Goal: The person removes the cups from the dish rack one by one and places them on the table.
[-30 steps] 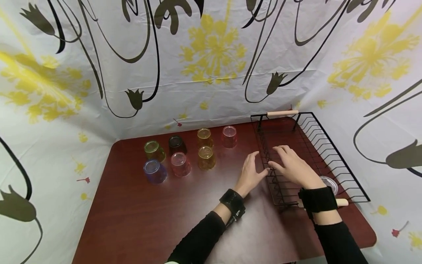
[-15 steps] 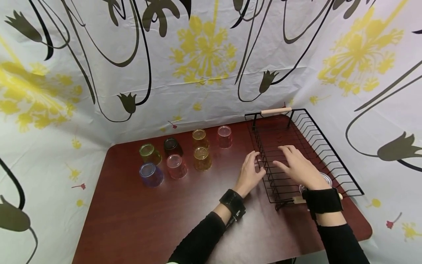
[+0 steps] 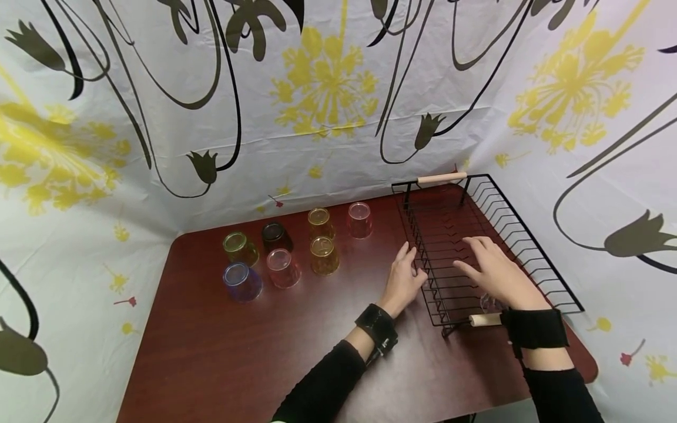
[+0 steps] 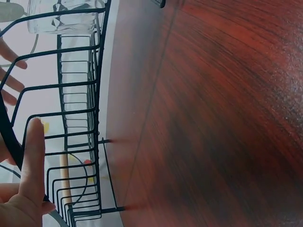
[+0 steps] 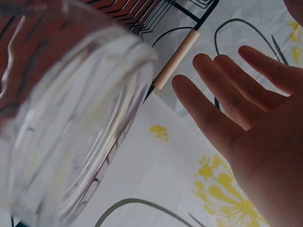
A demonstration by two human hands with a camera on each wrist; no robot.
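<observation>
Right hand [image 3: 497,276] is hovering flat over the near half of the black wire dish rack [image 3: 529,244], fingers straight and spread, holding nothing; the right wrist view shows the same open palm [image 5: 265,137]. Left hand [image 3: 404,279] is resting against the rack's left rail, fingers extended, one fingertip [image 4: 33,156] lying on the wire; no curled grip is showing.

The clear glass [image 3: 489,302] is sitting in the rack's near end, just beside the near wooden handle [image 3: 485,319], right under the right wrist. It is lying toward the person from the right fingertips, so the right hand is the nearer one; the left is across the rail. In the left wrist view the glass [image 4: 64,16] is showing inside the wires. Whether it is standing mouth up or down I cannot tell.

The rack's long axis is running from the table's near right edge toward the far right corner, with a second wooden handle [image 3: 441,177] at the far end.

Seven coloured glasses are standing inverted in a cluster near the far left of the brown table [image 3: 238,352], e.g. blue [image 3: 241,281] and amber [image 3: 324,255], well apart from both hands. A floral sheet [image 3: 328,88] is enclosing the table on three sides.
</observation>
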